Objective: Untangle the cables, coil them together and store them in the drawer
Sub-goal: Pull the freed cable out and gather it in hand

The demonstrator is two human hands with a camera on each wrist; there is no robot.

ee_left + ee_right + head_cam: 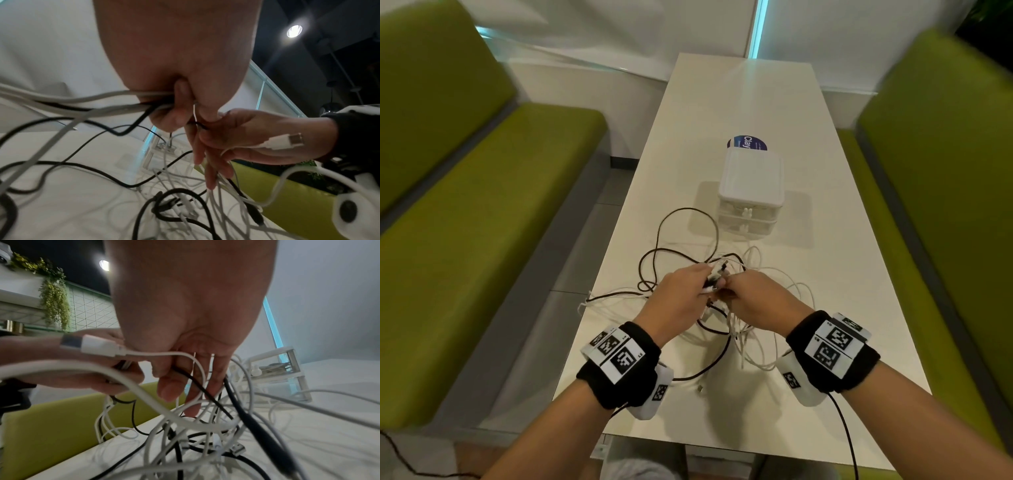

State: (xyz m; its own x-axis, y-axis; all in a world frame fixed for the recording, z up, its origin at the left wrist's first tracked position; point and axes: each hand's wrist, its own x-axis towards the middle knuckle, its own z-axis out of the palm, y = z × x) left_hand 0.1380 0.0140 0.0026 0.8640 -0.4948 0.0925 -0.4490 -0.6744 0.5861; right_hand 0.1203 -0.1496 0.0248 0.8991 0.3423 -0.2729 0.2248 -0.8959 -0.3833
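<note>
A tangle of black and white cables (688,274) lies on the near half of the white table (739,102). Both hands meet above its middle. My left hand (705,281) grips a bundle of white and black cables (115,104) in its curled fingers. My right hand (726,287) pinches a white cable (156,354) ending in a USB plug (92,345), with a thin black cable (197,384) running between its fingers. The small white drawer unit (750,192) stands just beyond the tangle, both drawers pushed in.
Green benches (482,212) flank the table on both sides. A round blue sticker (747,142) sits behind the drawer unit. Cable loops spill over the table's left edge (585,305). A loose plug (701,388) lies near the front edge.
</note>
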